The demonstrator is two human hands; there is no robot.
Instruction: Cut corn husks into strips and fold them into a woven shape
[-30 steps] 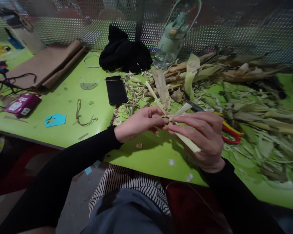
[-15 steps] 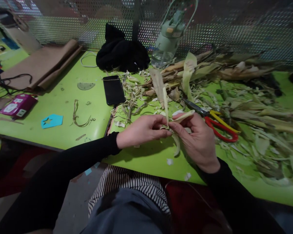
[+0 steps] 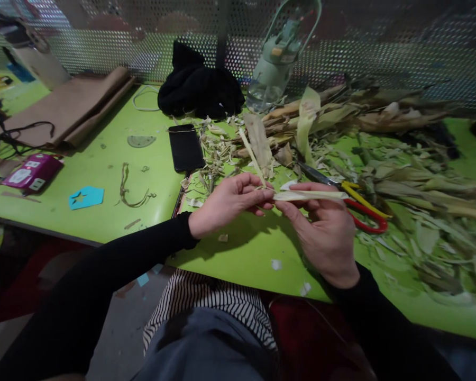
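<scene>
Pale corn husk strips are held between my two hands above the green table. My left hand pinches them with thumb and fingers, and one narrow strip sticks up and away from its fingertips. My right hand is closed on the other end, where a folded strip lies sideways across the fingers. How the strips join is hidden by the fingertips. Just beyond my right hand lie scissors with red and yellow handles.
Dried corn husks and scraps cover the right and back of the table. A phone, black cloth and green bottle stand behind my hands. A purple power socket and blue paper tag lie left.
The upright strip has tipped to the left, and the other strip now lies nearly level, pointing right. My right hand has turned slightly; a curled end that hung below is out of sight.
</scene>
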